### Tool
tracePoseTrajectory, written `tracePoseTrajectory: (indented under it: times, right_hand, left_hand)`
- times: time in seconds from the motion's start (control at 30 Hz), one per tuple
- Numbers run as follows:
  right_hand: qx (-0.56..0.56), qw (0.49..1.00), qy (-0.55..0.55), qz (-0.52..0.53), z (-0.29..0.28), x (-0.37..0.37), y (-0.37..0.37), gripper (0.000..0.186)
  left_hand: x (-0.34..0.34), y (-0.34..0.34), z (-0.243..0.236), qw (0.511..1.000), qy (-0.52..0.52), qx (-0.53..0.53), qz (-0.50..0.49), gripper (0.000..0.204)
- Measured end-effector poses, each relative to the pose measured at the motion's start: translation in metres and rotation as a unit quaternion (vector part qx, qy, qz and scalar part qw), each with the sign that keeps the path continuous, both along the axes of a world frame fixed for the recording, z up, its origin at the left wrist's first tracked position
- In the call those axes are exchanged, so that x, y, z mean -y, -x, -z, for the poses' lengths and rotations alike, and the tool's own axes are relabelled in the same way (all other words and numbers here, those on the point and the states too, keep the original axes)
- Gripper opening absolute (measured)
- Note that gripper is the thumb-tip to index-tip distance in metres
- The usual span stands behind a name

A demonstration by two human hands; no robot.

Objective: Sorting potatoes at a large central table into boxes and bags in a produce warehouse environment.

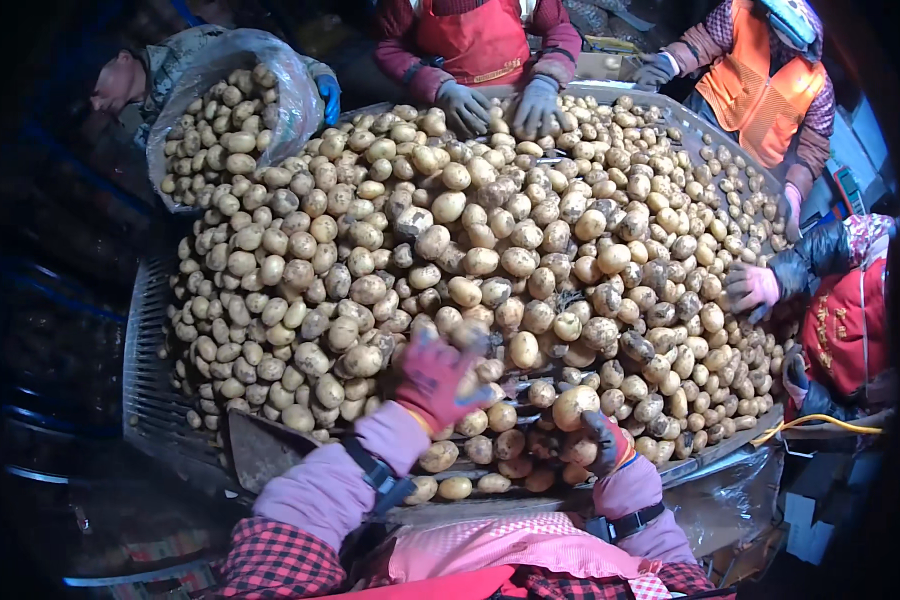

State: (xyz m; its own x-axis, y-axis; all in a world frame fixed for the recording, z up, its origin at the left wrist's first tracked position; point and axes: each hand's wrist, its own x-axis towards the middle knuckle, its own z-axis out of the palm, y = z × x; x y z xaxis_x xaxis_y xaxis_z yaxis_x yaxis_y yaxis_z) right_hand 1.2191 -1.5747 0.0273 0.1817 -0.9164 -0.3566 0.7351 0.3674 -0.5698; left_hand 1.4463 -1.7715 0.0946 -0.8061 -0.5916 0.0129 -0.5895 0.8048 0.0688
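A big potato point(575, 408) sits at the fingers of my right hand point(610, 443), just to their left and standing out over its neighbours; the rest of the potatoes point(470, 262) heap up beyond both hands and spread well out to either side, with a thinner patch of them between the hands, where bare slats of the table point(155, 405) show.

My left hand point(438, 378), in a red glove, is spread over the near part of the heap, fingers blurred and pointing away from me; I cannot tell whether the fingertips touch a potato; my right hand curls round the near right side of the big potato and holds it, though the fingers beneath are hidden.

My left forearm point(315, 500) slants in from below, up and to the right, a black band point(380, 472) at its wrist; my right forearm point(635, 490) leans up and to the left, bent closer to my body.

Beyond my hands, a co-worker's grey gloves point(538, 107) rest on the far edge of the heap; to the right of my right hand, a pink glove point(752, 288) touches the potatoes, and a yellow cable point(835, 423) runs nearer me; far off beyond my left hand, a clear bag point(298, 88) bulges with more potatoes.
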Motion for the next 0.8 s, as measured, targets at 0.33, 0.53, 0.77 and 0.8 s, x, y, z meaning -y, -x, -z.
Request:
tracePoseTrajectory:
  times: [0.33, 0.53, 0.77, 0.8]
  right_hand:
    - [0.014, 0.991, -0.054, 0.121, -0.010, -0.071, 0.030, 0.063]
    - [0.055, 0.950, -0.082, 0.295, 0.005, -0.113, 0.049, 0.061]
    - [0.214, 0.941, -0.038, 0.259, 0.013, -0.057, 0.064, 0.054]
    - [0.230, 0.942, -0.054, 0.239, 0.009, -0.053, 0.064, 0.050]
  left_hand:
    - [0.193, 0.036, 0.038, 0.942, -0.039, -0.247, -0.222, 0.048]
    - [0.252, 0.086, 0.026, 0.936, -0.043, -0.018, -0.348, 0.066]
    - [0.105, 0.140, 0.016, 0.838, -0.434, -0.328, -0.034, 0.036]
    - [0.079, 0.155, 0.026, 0.857, -0.434, -0.275, -0.044, 0.039]
